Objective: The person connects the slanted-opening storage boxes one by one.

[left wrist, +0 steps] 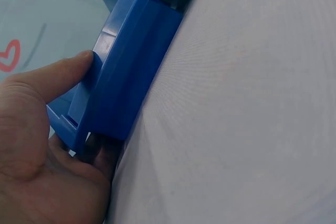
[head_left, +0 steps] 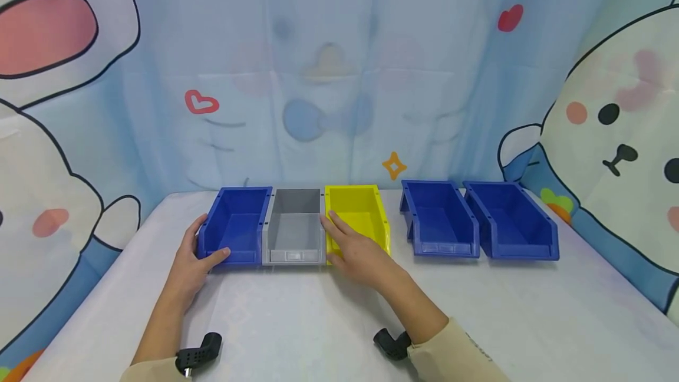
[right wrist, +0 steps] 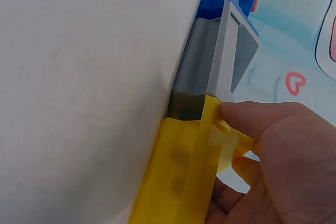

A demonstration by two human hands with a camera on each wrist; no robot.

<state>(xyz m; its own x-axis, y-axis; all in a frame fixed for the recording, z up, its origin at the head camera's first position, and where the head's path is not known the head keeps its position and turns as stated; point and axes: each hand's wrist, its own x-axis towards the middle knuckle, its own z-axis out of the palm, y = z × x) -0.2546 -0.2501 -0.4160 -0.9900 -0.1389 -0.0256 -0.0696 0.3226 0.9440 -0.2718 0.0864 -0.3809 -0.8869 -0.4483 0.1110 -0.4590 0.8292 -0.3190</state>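
Observation:
Three plastic storage bins stand side by side, walls together: a blue bin [head_left: 239, 226], a grey bin [head_left: 294, 230] and a yellow bin [head_left: 366, 211]. My left hand [head_left: 196, 258] grips the blue bin at its front left corner, thumb over the front lip and fingers along the outer side wall. In the left wrist view, the thumb [left wrist: 68, 74] presses on the lip. My right hand [head_left: 358, 252] holds the yellow bin by its left front part, beside the grey bin. The thumb [right wrist: 252, 116] lies on the front corner in the right wrist view; the other fingers reach in behind the lip.
Two more blue bins, one [head_left: 440, 220] nearer and one [head_left: 511, 223] farther right, stand apart from the row. All are on a white-covered table [head_left: 297, 329]. A printed curtain [head_left: 339, 75] hangs behind the bins and around the sides.

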